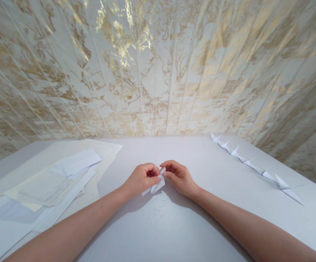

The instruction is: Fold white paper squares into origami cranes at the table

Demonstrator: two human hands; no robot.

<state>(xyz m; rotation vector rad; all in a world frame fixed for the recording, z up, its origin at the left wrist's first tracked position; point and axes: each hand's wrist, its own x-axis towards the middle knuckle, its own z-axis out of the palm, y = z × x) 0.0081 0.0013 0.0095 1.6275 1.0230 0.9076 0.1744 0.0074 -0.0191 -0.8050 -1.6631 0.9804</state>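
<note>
Over the middle of the white table, a small piece of folded white paper (158,185) is held between my two hands. My left hand (143,177) pinches it from the left, thumb lying across its upper part. At its top right edge, the thumb and forefinger of my right hand (180,177) close on a narrow folded point. The paper's lower flaps hang below my fingers, with one thin point sticking out to the lower left. Part of the paper is hidden behind my left fingers.
Along the right table edge runs a row of several folded paper cranes (267,176). At left lie overlapping paper sheets (106,149), some printed, with a folded white stack (78,162) on top. A gold-patterned curtain (152,80) hangs behind the table (158,233).
</note>
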